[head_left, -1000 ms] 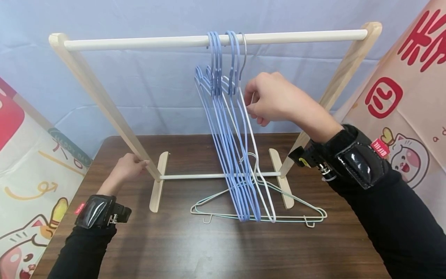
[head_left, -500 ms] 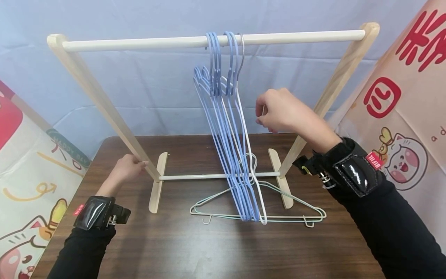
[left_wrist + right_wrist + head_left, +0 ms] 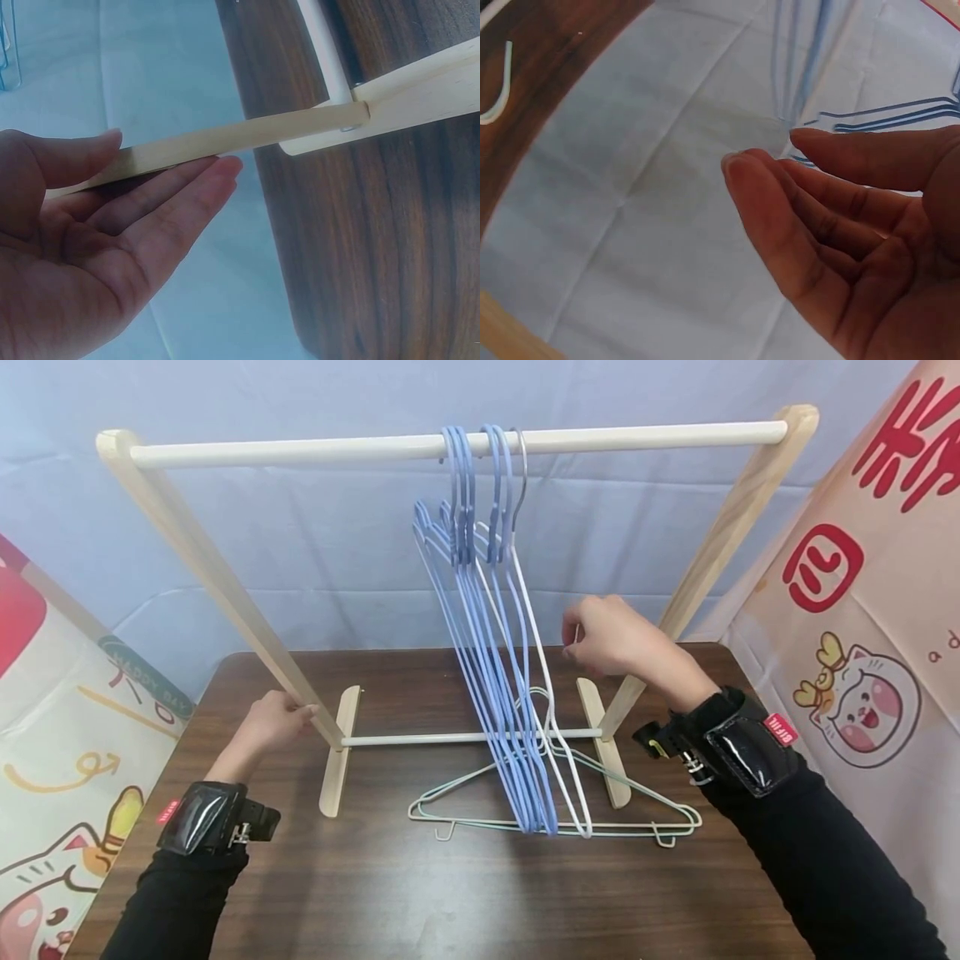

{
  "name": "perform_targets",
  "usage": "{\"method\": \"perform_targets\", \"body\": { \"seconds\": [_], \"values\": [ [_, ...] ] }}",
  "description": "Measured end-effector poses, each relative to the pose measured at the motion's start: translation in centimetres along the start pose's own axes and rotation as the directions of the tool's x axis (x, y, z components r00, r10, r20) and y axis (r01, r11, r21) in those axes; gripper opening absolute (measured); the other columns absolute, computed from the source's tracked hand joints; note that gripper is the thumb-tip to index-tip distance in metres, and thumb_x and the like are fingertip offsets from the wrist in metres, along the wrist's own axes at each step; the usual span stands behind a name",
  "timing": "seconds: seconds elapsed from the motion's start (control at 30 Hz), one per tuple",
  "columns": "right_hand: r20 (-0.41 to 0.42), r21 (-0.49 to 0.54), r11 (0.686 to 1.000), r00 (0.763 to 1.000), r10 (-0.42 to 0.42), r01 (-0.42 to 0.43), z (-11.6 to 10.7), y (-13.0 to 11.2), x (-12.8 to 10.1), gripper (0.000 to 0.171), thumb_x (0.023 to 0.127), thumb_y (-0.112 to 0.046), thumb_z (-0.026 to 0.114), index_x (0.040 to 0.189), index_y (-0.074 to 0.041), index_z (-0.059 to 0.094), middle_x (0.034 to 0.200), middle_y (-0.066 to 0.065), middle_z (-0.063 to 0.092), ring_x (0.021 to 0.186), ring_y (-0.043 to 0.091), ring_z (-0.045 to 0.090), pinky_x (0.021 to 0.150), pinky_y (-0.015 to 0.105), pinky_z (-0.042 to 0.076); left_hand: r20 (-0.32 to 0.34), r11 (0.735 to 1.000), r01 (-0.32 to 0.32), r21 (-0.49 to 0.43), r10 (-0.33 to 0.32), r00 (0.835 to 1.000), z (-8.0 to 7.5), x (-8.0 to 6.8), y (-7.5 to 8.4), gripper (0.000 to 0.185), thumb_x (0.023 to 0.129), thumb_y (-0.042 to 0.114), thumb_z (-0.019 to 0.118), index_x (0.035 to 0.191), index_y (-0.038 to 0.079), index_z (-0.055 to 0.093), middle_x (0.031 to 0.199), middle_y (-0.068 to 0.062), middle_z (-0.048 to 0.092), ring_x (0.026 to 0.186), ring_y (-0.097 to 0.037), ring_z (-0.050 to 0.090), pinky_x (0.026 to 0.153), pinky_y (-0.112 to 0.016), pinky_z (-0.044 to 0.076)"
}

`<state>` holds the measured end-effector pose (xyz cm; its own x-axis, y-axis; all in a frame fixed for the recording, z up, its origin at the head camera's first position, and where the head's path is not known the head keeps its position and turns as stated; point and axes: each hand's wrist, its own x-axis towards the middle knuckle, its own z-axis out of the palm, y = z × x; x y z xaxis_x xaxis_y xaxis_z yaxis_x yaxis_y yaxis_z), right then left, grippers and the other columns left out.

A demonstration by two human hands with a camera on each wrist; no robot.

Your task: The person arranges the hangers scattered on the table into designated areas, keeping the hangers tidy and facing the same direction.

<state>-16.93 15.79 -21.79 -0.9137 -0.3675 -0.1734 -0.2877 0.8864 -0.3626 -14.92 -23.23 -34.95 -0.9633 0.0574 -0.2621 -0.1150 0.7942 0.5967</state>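
My left hand (image 3: pixel 273 727) holds the left wooden upright (image 3: pixel 222 585) of a clothes rack low down; the left wrist view shows the thumb (image 3: pixel 79 159) on one side of it and the fingers on the other. Several blue hangers (image 3: pixel 463 518) hang bunched near the middle of the rack's white top bar (image 3: pixel 300 452). At their right end hangs a white hanger (image 3: pixel 550 693) with a metal hook. My right hand (image 3: pixel 611 635) is in the air to the right of it, apart from it, fingers loosely bent with nothing between fingertips and thumb.
Pale green and cream hangers (image 3: pixel 480 822) lie on the brown table (image 3: pixel 360 885) below the hanging ones. A thin lower rail (image 3: pixel 412 740) joins the rack's wooden feet (image 3: pixel 341 777). Cloth backdrops stand behind and at both sides.
My right hand has come away from the white hanger, moving right and down. The white hanger's lower end has swung left and back right. My left hand has stayed on the upright.
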Motion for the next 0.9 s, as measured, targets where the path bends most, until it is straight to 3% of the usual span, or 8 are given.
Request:
{"method": "perform_targets", "body": {
  "seconds": [0.27, 0.7, 0.9],
  "values": [
    [0.075, 0.104, 0.994, 0.997, 0.023, -0.031, 3.0, 2.3, 0.5, 0.003, 0.083, -0.002, 0.057, 0.081, 0.000, 0.058, 0.062, 0.009, 0.059, 0.049, 0.019, 0.058, 0.049, 0.028, 0.047, -0.005, 1.000, 0.003, 0.006, -0.003, 1.000, 0.1, 0.0, 0.0, 0.039, 0.097, 0.018, 0.044, 0.113, -0.017, 0.053, 0.101, -0.030, 0.060, 0.090, -0.038, 0.062, 0.072, -0.045, 0.049],
    [0.159, 0.206, 0.976, 0.986, 0.038, -0.071, 8.2, 5.5, 1.0, 0.005, 0.084, 0.000, 0.056, 0.080, 0.002, 0.058, 0.061, 0.009, 0.056, 0.050, 0.016, 0.057, 0.049, 0.027, 0.049, -0.007, 1.000, -0.008, 0.006, 0.008, 1.000, 0.1, 0.0, -0.2, 0.039, 0.097, 0.017, 0.043, 0.113, -0.017, 0.053, 0.102, -0.031, 0.060, 0.088, -0.037, 0.062, 0.072, -0.045, 0.049],
    [0.181, 0.276, 0.956, 0.982, 0.051, -0.101, 10.7, 7.1, 1.4, 0.011, 0.081, 0.006, 0.049, 0.076, 0.002, 0.058, 0.064, 0.010, 0.059, 0.053, 0.019, 0.060, 0.052, 0.031, 0.051, -0.014, 1.000, -0.009, 0.001, 0.009, 1.000, 0.1, 0.0, -0.1, 0.038, 0.097, 0.017, 0.044, 0.112, -0.017, 0.053, 0.102, -0.031, 0.060, 0.089, -0.038, 0.062, 0.073, -0.046, 0.049]
  ]
}}
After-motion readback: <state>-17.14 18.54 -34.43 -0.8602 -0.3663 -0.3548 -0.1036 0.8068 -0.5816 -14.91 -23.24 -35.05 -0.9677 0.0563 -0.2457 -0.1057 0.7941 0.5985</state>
